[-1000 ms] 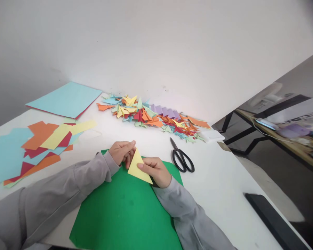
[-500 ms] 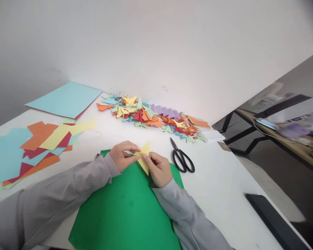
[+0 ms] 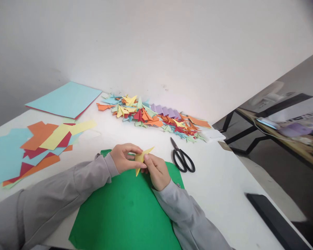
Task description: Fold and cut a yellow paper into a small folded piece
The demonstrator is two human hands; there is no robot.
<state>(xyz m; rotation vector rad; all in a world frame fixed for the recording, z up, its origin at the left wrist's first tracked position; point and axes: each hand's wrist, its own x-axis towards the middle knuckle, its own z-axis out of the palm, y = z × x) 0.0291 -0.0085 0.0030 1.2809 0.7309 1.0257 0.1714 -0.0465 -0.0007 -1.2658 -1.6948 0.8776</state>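
Note:
A small folded piece of yellow paper [image 3: 140, 159] is held between both hands above the far part of a green sheet [image 3: 125, 211]. My left hand [image 3: 125, 159] pinches its left side between thumb and fingers. From the right, my right hand [image 3: 158, 171] grips it, thumb on top, with the other fingers partly hidden beneath. One pointed tip of the paper sticks out to the upper right and another points down. Black-handled scissors [image 3: 182, 159] lie closed on the white table, right of my right hand.
Along the wall lies a long pile of small folded paper pieces [image 3: 146, 116] in many colours. Loose coloured paper strips [image 3: 45, 146] spread at the left. Behind them are light-blue sheets [image 3: 67, 99]. A black flat object [image 3: 271, 218] rests near the table's right edge.
The yellow paper has turned in my fingers, its upper tip swinging to the right and its lower tip to the left. Both hands stay closed on it.

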